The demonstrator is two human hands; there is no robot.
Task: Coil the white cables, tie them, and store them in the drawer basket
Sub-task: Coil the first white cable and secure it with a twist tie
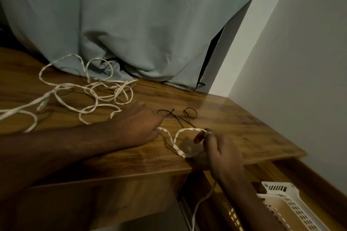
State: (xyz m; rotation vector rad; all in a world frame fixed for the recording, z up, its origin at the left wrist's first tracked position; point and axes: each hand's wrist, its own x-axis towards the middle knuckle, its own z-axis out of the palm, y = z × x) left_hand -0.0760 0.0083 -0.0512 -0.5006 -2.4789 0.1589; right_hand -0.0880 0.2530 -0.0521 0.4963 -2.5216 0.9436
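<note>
Coiling barely begun: cable strung between both hands, slack off to the left

Stretching between the two hands, a short run of the white cable (pixel 174 138) sags in a loop near the front edge of the table (pixel 244 129). The left hand (pixel 137 127) has its fingers closed on the cable at the loop's left end; the right hand (pixel 221 153) pinches the other end between thumb and fingertips, and a tail drops from under it toward the open drawer. The held run's long axis lies left to right along the table's front edge.

Most of the cable lies loose and tangled toward the table's back left, beyond the left hand, so the left hand is the nearer one to feed slack. Black ties (pixel 177 116) lie on the table just behind the loop, probably two, though the dim light makes that uncertain. The basket (pixel 285 202) sits in the drawer below the table's right front, nearer the right hand.
</note>
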